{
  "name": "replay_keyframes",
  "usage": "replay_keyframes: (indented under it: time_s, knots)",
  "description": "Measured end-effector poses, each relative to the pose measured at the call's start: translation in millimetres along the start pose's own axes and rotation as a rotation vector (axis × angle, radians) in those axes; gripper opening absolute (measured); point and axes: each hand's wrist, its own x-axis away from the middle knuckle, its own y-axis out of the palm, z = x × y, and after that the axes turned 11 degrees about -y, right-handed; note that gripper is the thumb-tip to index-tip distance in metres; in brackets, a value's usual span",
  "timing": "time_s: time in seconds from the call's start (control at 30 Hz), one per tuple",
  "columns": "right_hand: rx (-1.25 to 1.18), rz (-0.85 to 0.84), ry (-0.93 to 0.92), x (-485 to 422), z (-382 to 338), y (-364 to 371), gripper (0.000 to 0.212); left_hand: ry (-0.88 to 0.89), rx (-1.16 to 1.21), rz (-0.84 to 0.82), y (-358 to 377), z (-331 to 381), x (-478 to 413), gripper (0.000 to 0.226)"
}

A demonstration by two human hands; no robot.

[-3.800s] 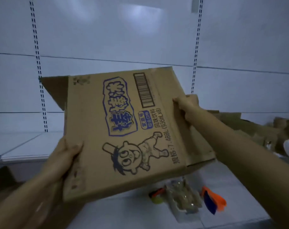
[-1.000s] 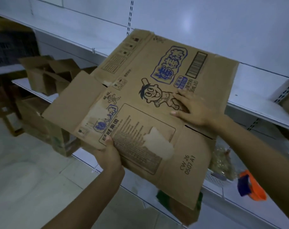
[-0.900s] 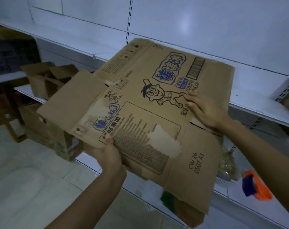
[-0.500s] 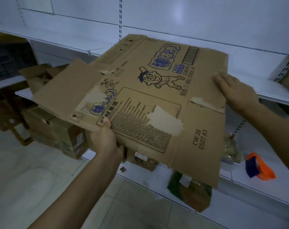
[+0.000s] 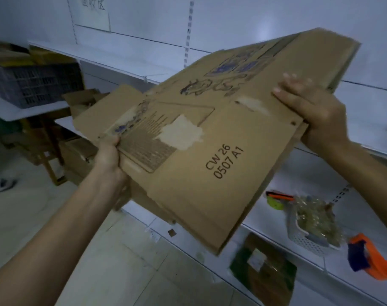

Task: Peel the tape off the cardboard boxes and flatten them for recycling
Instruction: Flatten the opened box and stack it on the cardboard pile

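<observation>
Flattened brown printed cardboard box (image 5: 210, 138), held tilted in the air before white shelving (image 5: 365, 120), left hand (image 5: 108, 155) and right hand (image 5: 316, 113) with fingers clamped on opposite edges: light, stiff yet bendable, probably best gripped at its edges.

Flattened box (image 5: 210, 133) between hands, shelf (image 5: 365, 138) behind, basket (image 5: 307, 235) lower right.

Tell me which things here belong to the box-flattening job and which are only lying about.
Belong to the job:
flattened cardboard box
left hand and right hand, both gripping it
other cardboard boxes on the shelf behind

Just lying about:
dark plastic crate
orange tape dispenser
white basket
green packet
</observation>
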Motion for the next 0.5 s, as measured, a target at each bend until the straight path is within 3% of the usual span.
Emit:
replay_keyframes:
  time_s: [0.1,0.17,0.27,0.4,0.5]
  knots:
    - [0.070,0.063,-0.031,2,-21,9,0.037,0.071,-0.102,-0.057,8,39,3,0.027]
    - [0.170,0.016,-0.043,5,-34,21,0.043,0.089,-0.291,-0.080,11,72,-7,0.028]
    - [0.227,-0.176,0.008,-13,-55,50,0.045,0.156,-0.822,-0.013,22,118,-29,0.041]
    - [0.132,-0.400,0.130,-63,-93,87,0.035,0.525,-1.747,0.185,35,146,-46,0.050]
    - [0.085,-0.564,0.170,-120,-117,114,0.031,0.525,-1.904,-0.033,32,150,-45,0.057]
